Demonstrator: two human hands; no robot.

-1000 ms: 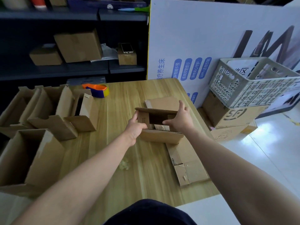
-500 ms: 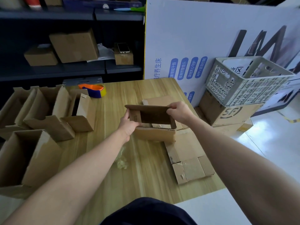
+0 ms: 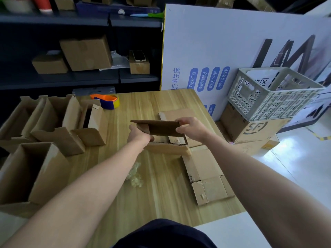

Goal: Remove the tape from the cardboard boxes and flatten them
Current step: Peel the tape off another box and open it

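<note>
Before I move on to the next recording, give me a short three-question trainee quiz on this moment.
1. True or false: the left hand and the right hand both hold the small brown cardboard box.
2. Where is the orange-and-blue tape dispenser? A) at the far side of the light wooden table B) in a crate C) on a shelf
3. Fill in: the flattened brown cardboard sheets lie to the ____ of the crumpled clear tape.
Key: 1 true; 2 A; 3 right.
</note>
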